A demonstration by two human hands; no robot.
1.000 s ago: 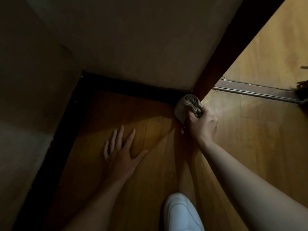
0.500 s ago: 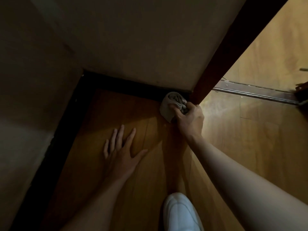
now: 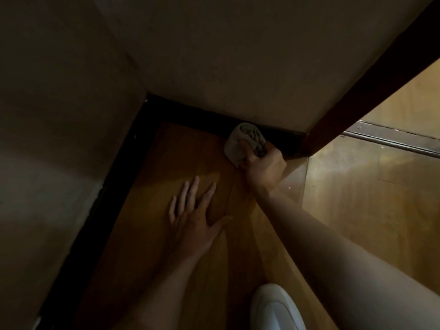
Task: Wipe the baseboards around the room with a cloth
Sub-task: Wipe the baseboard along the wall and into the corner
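A dark baseboard (image 3: 190,113) runs along the foot of the far wall and turns down the left wall (image 3: 100,210). My right hand (image 3: 264,167) grips a bunched grey cloth (image 3: 242,141) and holds it against the far baseboard, left of the dark door frame. My left hand (image 3: 192,220) lies flat on the wooden floor with fingers spread, holding nothing.
A dark wooden door frame (image 3: 357,96) stands at the right, with a metal threshold strip (image 3: 392,139) beyond it. My white shoe (image 3: 276,310) is at the bottom. The corner of the two walls (image 3: 145,94) is in deep shadow.
My right hand has slid the cloth leftward along the far baseboard, away from the door frame. My left hand has stayed planted on the floor.
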